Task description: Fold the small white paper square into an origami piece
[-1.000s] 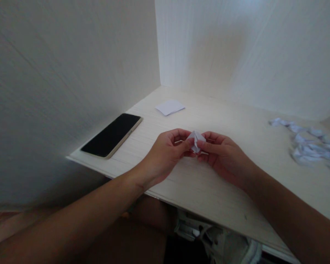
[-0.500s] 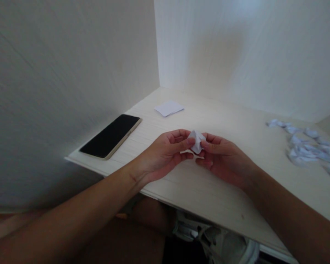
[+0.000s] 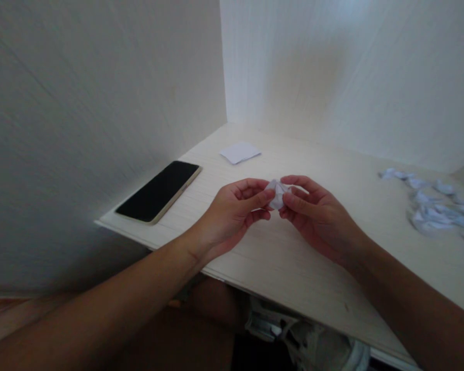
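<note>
A small crumpled piece of white paper (image 3: pixel 277 196) is held between my two hands, a little above the white table (image 3: pixel 282 268). My left hand (image 3: pixel 242 208) pinches its left side with thumb and fingers. From the right, my right hand (image 3: pixel 313 214) grips it, thumb on the near face and index finger curved over the far side. Parts of the paper are hidden by the fingertips. Beyond my left hand lies a flat stack or folded piece of white paper (image 3: pixel 240 153).
A phone (image 3: pixel 159 191) with a dark screen lies at the table's left edge by the side wall (image 3: pixel 100 103). Several crumpled white papers (image 3: pixel 433 211) are heaped at the right. A back wall (image 3: pixel 332 77) closes off the far side. Under the table, a shoe (image 3: pixel 325 345) shows.
My right index finger has lifted and moved over the far edge of the paper. The paper's shape and angle have shifted slightly between my fingers. The view has shifted a little.
</note>
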Motion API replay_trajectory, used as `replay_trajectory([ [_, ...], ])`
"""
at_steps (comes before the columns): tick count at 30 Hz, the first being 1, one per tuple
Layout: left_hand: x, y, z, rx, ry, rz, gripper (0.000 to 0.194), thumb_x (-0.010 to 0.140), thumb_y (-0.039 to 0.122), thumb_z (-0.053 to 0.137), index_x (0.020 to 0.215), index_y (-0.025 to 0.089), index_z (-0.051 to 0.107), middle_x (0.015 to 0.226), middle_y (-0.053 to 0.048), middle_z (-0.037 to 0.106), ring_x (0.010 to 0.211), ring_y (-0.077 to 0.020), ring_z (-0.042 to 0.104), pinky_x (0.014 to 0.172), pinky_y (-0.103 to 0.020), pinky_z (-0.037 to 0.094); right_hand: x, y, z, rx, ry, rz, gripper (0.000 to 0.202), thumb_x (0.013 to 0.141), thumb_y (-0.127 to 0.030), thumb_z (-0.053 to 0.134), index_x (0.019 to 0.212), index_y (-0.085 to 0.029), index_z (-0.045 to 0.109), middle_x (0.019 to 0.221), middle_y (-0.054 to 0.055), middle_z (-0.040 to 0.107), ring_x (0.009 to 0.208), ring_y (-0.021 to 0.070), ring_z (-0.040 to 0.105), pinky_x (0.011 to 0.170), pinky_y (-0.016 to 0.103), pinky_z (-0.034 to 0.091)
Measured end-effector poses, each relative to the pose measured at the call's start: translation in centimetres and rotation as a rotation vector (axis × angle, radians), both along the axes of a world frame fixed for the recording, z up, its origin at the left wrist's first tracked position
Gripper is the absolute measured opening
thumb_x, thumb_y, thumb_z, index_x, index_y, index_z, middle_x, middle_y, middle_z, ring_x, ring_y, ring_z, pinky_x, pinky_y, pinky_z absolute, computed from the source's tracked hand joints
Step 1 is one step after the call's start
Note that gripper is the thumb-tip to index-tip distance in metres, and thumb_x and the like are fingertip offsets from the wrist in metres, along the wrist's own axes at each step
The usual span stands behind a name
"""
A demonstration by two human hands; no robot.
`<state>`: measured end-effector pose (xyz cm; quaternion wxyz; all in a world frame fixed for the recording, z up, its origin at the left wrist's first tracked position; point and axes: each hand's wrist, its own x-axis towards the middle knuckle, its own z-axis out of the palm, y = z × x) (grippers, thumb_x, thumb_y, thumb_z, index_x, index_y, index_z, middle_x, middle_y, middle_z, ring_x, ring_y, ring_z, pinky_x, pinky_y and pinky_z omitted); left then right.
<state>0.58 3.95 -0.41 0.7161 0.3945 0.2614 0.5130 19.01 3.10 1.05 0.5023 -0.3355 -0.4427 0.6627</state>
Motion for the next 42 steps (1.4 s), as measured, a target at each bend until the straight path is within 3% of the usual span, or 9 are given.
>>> replay_trajectory([
  [7, 0.3, -0.2, 0.0, -0.111, -0.053, -0.03, 0.019, 0.084, 0.021, 0.09, 0.096, 0.012, 0.079, 0.092, -0.005, 0.076, 0.074, -0.0089, 0.068, 0.069, -0.02, 0.057, 0.1, 0.3, -0.7, -0.009, -0.004, 0.006, 0.033, 0.075, -0.028, 0.097, 0.101, -0.029, 0.078, 0.094, -0.002, 0.074, 0.077, 0.0126, 0.064, 0.075, 0.029, 0.057],
  [15, 0.1, -0.2, 0.2, -0.22, -0.123, -0.082, 0.023, 0.08, 0.002, 0.086, 0.099, 0.01, 0.076, 0.095, -0.006, 0.078, 0.079, -0.0126, 0.075, 0.079, -0.024, 0.064, -0.1, 0.1, -0.7, -0.067, 0.057, -0.022, 0.027, 0.074, -0.02, 0.096, 0.094, -0.024, 0.078, 0.092, -0.001, 0.077, 0.077, 0.011, 0.067, 0.074, 0.024, 0.057],
  [21, 0.0, -0.4, 0.3, -0.163, -0.081, -0.043, 0.026, 0.078, 0.005, 0.09, 0.098, 0.011, 0.074, 0.093, -0.006, 0.079, 0.08, -0.0142, 0.075, 0.077, -0.027, 0.064, 0.0, 0.0, -0.9, -0.059, 0.046, 0.012, 0.025, 0.076, -0.022, 0.095, 0.096, -0.025, 0.079, 0.099, 0.002, 0.079, 0.088, 0.015, 0.07, 0.084, 0.03, 0.059],
  [26, -0.1, -0.4, 0.0, -0.114, -0.006, -0.043, 0.025, 0.076, 0.009, 0.092, 0.092, 0.011, 0.073, 0.091, -0.005, 0.076, 0.078, -0.0151, 0.074, 0.077, -0.031, 0.064, 0.3, 0.2, -1.1, -0.078, 0.049, 0.094, 0.032, 0.073, -0.018, 0.096, 0.101, -0.025, 0.081, 0.095, 0.0, 0.077, 0.089, 0.0136, 0.07, 0.086, 0.026, 0.058],
  [29, -0.2, -0.4, 0.0, -0.018, 0.054, -0.024, 0.024, 0.077, 0.012, 0.092, 0.092, 0.012, 0.073, 0.091, -0.004, 0.076, 0.077, -0.0157, 0.074, 0.077, -0.033, 0.065, 0.6, 0.3, -1.2, -0.087, 0.056, 0.111, 0.035, 0.074, -0.018, 0.095, 0.106, -0.025, 0.081, 0.096, 0.001, 0.077, 0.088, 0.0145, 0.07, 0.084, 0.027, 0.058],
  [33, -0.7, -0.3, 0.2, 0.021, 0.052, -0.104, 0.019, 0.083, 0.013, 0.086, 0.098, 0.011, 0.076, 0.098, -0.007, 0.076, 0.084, -0.018, 0.075, 0.079, -0.034, 0.066, 0.9, 0.4, -0.8, -0.134, 0.029, 0.151, 0.048, 0.072, -0.016, 0.096, 0.116, -0.026, 0.08, 0.098, 0.002, 0.078, 0.081, 0.0121, 0.067, 0.073, 0.022, 0.054],
  [38, -1.2, -0.1, 0.2, -0.042, 0.029, -0.166, 0.015, 0.093, 0.025, 0.079, 0.093, 0.01, 0.076, 0.092, -0.007, 0.073, 0.083, -0.0176, 0.072, 0.073, -0.03, 0.066, 1.1, 0.4, 0.0, -0.192, -0.049, 0.181, 0.034, 0.068, -0.02, 0.1, 0.096, -0.018, 0.083, 0.086, 0.0, 0.074, 0.067, 0.0073, 0.06, 0.062, 0.017, 0.049],
  [42, -1.2, -0.1, 0.1, -0.042, 0.075, -0.221, 0.019, 0.097, 0.029, 0.077, 0.092, 0.01, 0.076, 0.093, -0.009, 0.075, 0.085, -0.0173, 0.073, 0.078, -0.03, 0.066, 1.2, 0.3, 0.2, -0.202, -0.07, 0.219, 0.027, 0.068, -0.026, 0.101, 0.086, -0.016, 0.083, 0.081, 0.0, 0.073, 0.065, 0.0071, 0.059, 0.06, 0.017, 0.048],
])
